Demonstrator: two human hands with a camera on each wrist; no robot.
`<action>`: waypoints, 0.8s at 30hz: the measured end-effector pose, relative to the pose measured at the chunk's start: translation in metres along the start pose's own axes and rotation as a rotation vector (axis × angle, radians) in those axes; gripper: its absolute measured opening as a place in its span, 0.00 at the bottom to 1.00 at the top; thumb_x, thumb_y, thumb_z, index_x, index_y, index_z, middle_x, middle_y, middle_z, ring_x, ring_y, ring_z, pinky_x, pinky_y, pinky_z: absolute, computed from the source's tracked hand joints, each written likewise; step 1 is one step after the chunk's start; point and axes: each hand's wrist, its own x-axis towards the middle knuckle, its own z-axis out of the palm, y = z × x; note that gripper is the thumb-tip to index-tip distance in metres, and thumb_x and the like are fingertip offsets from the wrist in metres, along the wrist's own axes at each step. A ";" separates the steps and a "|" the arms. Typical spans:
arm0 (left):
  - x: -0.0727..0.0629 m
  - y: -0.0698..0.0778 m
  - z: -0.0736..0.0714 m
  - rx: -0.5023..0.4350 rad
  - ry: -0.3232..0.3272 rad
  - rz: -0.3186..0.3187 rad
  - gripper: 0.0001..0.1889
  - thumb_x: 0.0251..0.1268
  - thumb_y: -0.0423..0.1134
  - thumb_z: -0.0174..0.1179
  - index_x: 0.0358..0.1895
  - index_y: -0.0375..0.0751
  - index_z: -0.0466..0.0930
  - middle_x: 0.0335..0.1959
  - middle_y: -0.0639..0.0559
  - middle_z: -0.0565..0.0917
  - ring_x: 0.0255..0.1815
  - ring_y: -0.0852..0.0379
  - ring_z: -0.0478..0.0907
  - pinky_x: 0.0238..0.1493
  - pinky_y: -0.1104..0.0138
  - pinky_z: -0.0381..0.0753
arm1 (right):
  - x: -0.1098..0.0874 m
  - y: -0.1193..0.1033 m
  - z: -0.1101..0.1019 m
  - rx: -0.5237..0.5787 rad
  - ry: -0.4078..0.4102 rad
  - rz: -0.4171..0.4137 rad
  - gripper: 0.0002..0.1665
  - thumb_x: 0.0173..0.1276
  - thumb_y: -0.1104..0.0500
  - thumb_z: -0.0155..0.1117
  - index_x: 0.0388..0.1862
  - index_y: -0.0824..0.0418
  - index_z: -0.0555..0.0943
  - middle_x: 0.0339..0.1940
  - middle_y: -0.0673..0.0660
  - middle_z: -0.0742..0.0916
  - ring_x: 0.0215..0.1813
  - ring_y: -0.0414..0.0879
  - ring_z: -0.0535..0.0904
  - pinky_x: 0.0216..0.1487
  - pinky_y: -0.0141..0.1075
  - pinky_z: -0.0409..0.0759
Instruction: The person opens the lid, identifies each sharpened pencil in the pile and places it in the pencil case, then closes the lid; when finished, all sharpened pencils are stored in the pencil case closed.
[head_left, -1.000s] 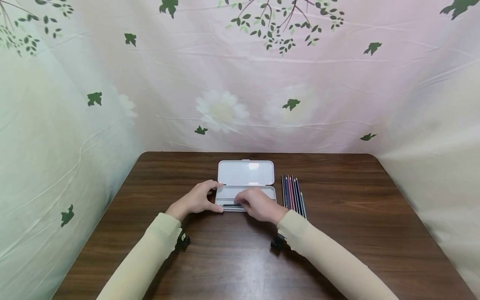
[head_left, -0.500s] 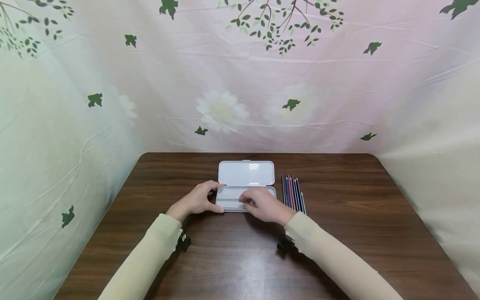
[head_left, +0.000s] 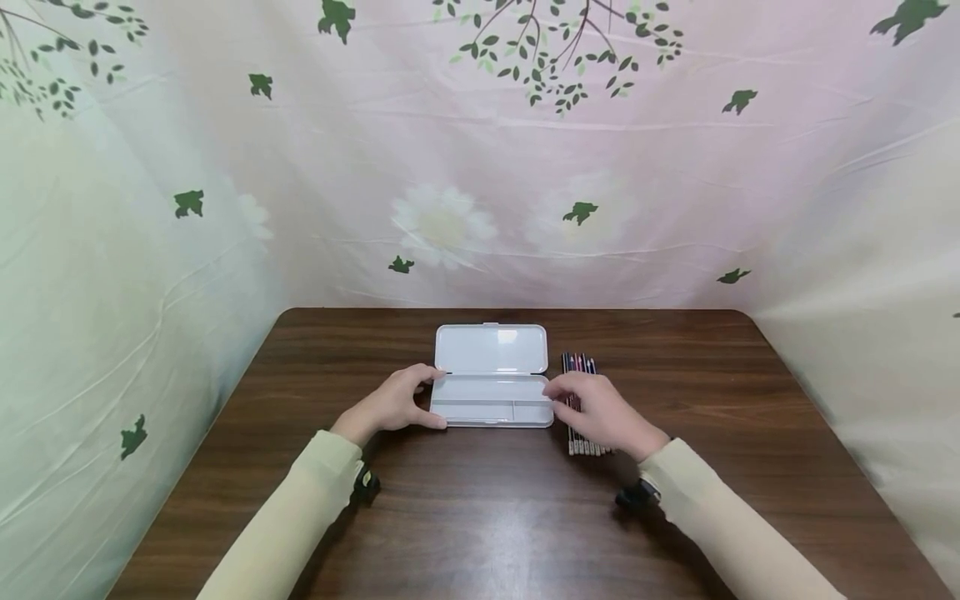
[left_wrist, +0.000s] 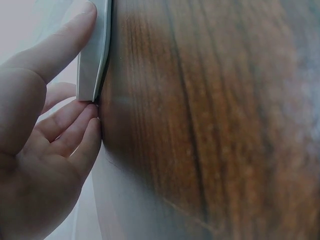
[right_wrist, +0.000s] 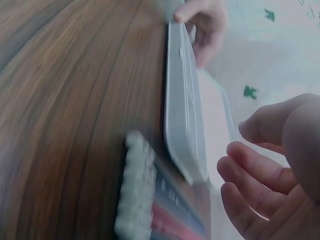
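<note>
A white pencil case lies on the table with its lid tipped back. Its tray has a long rear section and a front section split by a small divider. My left hand holds the case's left end, thumb along the front edge and fingers round the far side; the left wrist view shows this thumb against the case wall. Nothing is held in my right hand, its fingers loosely bent. It hovers by the case's right end, overlapping a row of coloured pencils and hiding their middles.
The dark wood table ends at a back edge near a hanging cloth printed with leaves and flowers. In the right wrist view, blurred pencil ends lie close to the case.
My right hand has moved right, from inside the case to the pencils. The thin dark stick it held over the front section a second ago is out of sight. My left hand stays put.
</note>
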 end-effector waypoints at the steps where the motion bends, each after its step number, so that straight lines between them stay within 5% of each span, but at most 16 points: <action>1: 0.000 0.000 0.000 -0.001 0.001 -0.001 0.47 0.50 0.50 0.85 0.72 0.35 0.74 0.67 0.42 0.78 0.67 0.46 0.75 0.72 0.52 0.78 | -0.004 0.004 -0.003 0.000 0.007 0.013 0.10 0.69 0.68 0.71 0.48 0.64 0.88 0.44 0.53 0.91 0.46 0.45 0.87 0.49 0.45 0.89; 12: -0.001 -0.001 0.000 -0.009 0.005 0.003 0.46 0.50 0.50 0.85 0.72 0.36 0.75 0.67 0.43 0.79 0.67 0.46 0.75 0.71 0.52 0.78 | -0.038 0.033 -0.034 -0.025 0.029 0.200 0.13 0.69 0.68 0.71 0.52 0.65 0.86 0.44 0.57 0.90 0.43 0.46 0.86 0.44 0.44 0.89; 24: 0.001 -0.002 0.000 -0.007 -0.004 -0.003 0.46 0.50 0.49 0.85 0.72 0.36 0.74 0.66 0.44 0.79 0.67 0.47 0.75 0.71 0.54 0.79 | -0.050 0.049 -0.033 -0.032 -0.037 0.307 0.16 0.67 0.64 0.75 0.52 0.66 0.84 0.41 0.55 0.88 0.40 0.45 0.84 0.42 0.43 0.87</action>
